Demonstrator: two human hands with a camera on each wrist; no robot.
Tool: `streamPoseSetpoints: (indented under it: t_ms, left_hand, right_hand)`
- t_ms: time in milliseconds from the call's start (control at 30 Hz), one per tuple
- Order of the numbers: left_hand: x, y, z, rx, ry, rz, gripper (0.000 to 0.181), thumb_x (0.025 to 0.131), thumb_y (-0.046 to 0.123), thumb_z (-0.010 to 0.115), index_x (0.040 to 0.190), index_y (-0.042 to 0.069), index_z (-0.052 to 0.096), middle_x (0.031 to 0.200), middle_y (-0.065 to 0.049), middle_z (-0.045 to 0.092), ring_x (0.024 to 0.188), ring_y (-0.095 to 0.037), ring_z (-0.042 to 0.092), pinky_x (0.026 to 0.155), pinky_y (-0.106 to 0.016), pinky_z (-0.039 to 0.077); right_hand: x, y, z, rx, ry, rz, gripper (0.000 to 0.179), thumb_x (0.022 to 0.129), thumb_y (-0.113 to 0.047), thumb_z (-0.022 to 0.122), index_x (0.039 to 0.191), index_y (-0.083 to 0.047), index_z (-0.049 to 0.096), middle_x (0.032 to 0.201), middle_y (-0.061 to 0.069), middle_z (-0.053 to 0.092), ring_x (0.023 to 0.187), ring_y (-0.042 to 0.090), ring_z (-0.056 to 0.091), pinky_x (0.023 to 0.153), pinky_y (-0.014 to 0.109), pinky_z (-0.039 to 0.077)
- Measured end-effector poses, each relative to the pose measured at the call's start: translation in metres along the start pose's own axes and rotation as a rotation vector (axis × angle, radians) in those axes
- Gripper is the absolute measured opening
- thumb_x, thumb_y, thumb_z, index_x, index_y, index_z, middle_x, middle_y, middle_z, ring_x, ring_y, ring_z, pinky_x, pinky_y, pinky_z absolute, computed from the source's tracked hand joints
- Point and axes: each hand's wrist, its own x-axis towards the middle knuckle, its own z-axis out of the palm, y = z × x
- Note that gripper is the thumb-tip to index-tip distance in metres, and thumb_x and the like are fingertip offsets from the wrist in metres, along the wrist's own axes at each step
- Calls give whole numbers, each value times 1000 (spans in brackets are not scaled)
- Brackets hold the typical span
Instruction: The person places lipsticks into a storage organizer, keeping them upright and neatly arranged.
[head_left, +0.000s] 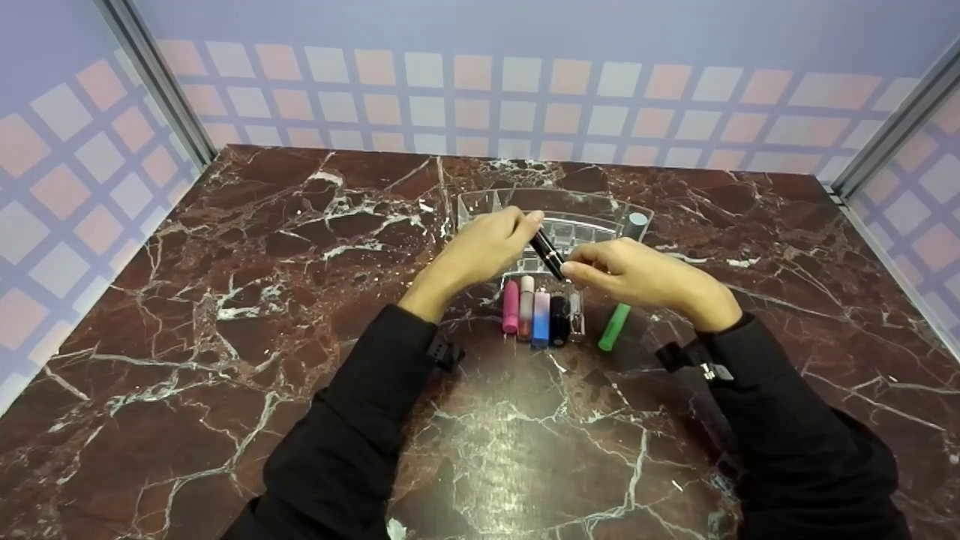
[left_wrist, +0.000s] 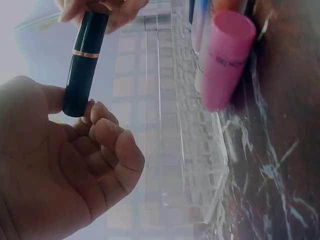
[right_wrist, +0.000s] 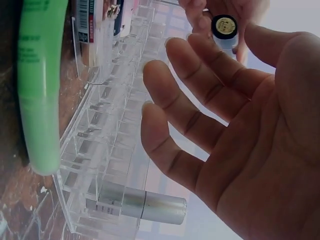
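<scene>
A black tube [head_left: 550, 259] with a thin gold band [left_wrist: 85, 53] is held aloft above the near part of a clear organizer [head_left: 559, 201], slanting from upper left to lower right in the head view. The left hand [head_left: 484, 244] pinches its upper end between thumb and index finger, the wrist bent inward and the remaining fingers loosely curled, clear of the tube. The right hand [head_left: 645, 277] reaches in from the other side, palm turned inward, its fingers apart and gently bent; thumb and fingertips lie around the tube's lower end, though whether they touch it I cannot tell. Both forearms, in black sleeves [head_left: 352, 405], angle inward from the near side. Just below the hands, a pink tube [head_left: 511, 307], a white-capped tube [head_left: 526, 311], a blue-and-pink tube [head_left: 541, 319] and two further small tubes [head_left: 559, 322] lie side by side. A green tube [head_left: 615, 328] lies under the right hand, and a silver cylinder [right_wrist: 165, 205] stands in the organizer's right end. Everything rests on a brown marbled table [head_left: 247, 330].
</scene>
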Motion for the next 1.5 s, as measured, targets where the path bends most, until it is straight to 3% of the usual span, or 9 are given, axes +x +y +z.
streamPoseSetpoints:
  t_ms: [167, 533, 667, 800, 933, 1133, 1300, 1500]
  left_hand:
    - [-2, 5, 1, 3, -2, 26, 43, 111, 52, 35, 113, 17, 60, 80, 2, 49, 60, -10, 39, 52, -25, 36]
    - [-1, 8, 2, -35, 13, 69, 44, 109, 53, 40, 117, 16, 61, 80, 2, 51, 62, -9, 42, 55, -25, 39]
    - [-1, 7, -1, -140, 2, 96, 39, 106, 50, 51, 114, 14, 61, 86, -1, 59, 68, -11, 53, 62, -25, 48]
    - [0, 6, -4, -294, -29, 134, 34, 102, 43, 64, 115, 11, 64, 101, -10, 68, 83, -23, 68, 72, -32, 58]
    - [0, 6, -4, -354, -34, 157, 33, 101, 36, 69, 117, 8, 66, 108, -15, 70, 95, -32, 70, 82, -40, 59]
    - [2, 6, -3, -372, -17, 179, 33, 102, 29, 69, 123, 4, 67, 105, -9, 71, 96, -31, 68, 88, -39, 57]
    - [3, 5, -3, -346, 4, 185, 39, 102, 29, 68, 131, 4, 64, 109, -5, 70, 95, -20, 68, 87, -33, 57]
    - [3, 3, -2, -304, 12, 211, 36, 103, 31, 66, 129, 5, 67, 104, -3, 71, 94, -25, 67, 81, -30, 55]
  right_hand:
    - [0, -1, 0, 2, -13, -22, 29, 109, -29, 54, 113, -4, 69, 89, 10, 69, 73, 20, 62, 71, 37, 53]
    - [-2, -3, -1, 6, 5, -2, 30, 108, -33, 57, 101, -6, 68, 75, 1, 60, 60, 12, 53, 59, 29, 48]
    - [-3, -3, -2, 5, 21, 18, 29, 107, -36, 58, 99, -9, 66, 74, -1, 58, 59, 12, 52, 57, 29, 47]
    - [-2, -1, 0, -8, 41, -7, 28, 106, -35, 60, 93, -11, 62, 71, -3, 55, 57, 12, 49, 55, 29, 43]
    - [-1, -2, 2, -15, 46, -32, 29, 106, -35, 61, 90, -11, 60, 70, -2, 54, 57, 12, 48, 55, 29, 41]
    - [1, -1, 4, -8, 43, -36, 29, 106, -35, 61, 89, -11, 61, 71, 0, 56, 57, 14, 51, 54, 29, 43]
    - [1, -2, 5, 11, 18, -30, 28, 107, -35, 59, 93, -11, 64, 71, -1, 58, 56, 11, 50, 53, 29, 44]
    - [2, -3, 5, 91, -31, -37, 29, 107, -33, 58, 105, -6, 68, 84, 10, 70, 67, 25, 67, 60, 31, 54]
